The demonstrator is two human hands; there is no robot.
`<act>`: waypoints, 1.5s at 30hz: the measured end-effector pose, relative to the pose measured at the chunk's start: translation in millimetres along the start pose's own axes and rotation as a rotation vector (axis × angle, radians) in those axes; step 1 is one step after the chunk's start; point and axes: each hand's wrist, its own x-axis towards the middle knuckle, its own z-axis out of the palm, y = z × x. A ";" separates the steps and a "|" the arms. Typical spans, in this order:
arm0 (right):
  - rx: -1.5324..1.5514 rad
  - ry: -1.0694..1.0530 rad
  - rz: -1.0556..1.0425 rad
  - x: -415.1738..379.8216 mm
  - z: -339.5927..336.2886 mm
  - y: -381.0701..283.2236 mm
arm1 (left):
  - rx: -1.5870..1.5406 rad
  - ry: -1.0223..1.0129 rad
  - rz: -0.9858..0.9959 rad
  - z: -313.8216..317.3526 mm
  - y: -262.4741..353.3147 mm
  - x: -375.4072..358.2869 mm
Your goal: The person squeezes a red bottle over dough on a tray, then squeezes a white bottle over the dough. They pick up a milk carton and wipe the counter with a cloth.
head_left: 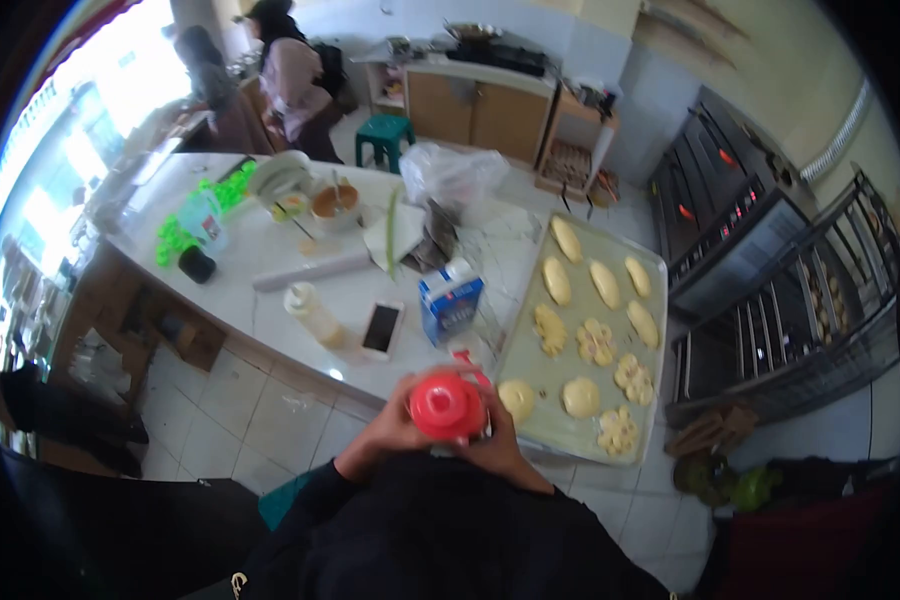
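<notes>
Close to my chest, a red-topped bottle (446, 405) is gripped in both hands and seen from above. My left hand (390, 428) wraps its left side, and my right hand (502, 448) closes round its right side. What lies below the red top is mostly hidden. Just beyond it stands a blue carton (452, 308) with a white cap. To the right, a large baking tray (510, 350) carries several pieces of shaped pale dough (596, 342). A phone (382, 329) and a squeeze bottle (314, 316) with pale contents are left of the carton.
A long white table (240, 310) holds a plastic wrap roll (310, 270), a bowl with orange-brown filling (334, 202), a plastic bag (452, 172) and bright green pieces (175, 236). Ovens (715, 190) and a tray rack (770, 320) stand right. Two people (295, 80) are at the far left.
</notes>
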 end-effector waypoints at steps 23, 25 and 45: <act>1.801 0.080 0.630 -52.1 -191.1 -48.7 | 0.400 0.266 0.181 156.1 -3.8 42.9; 1.861 0.201 0.650 -56.1 -204.3 -58.5 | 0.455 0.628 0.098 125.7 -41.7 4.6; 1.955 0.765 0.491 -136.7 -106.1 -101.5 | 0.724 -0.498 -0.244 -35.9 -152.8 15.8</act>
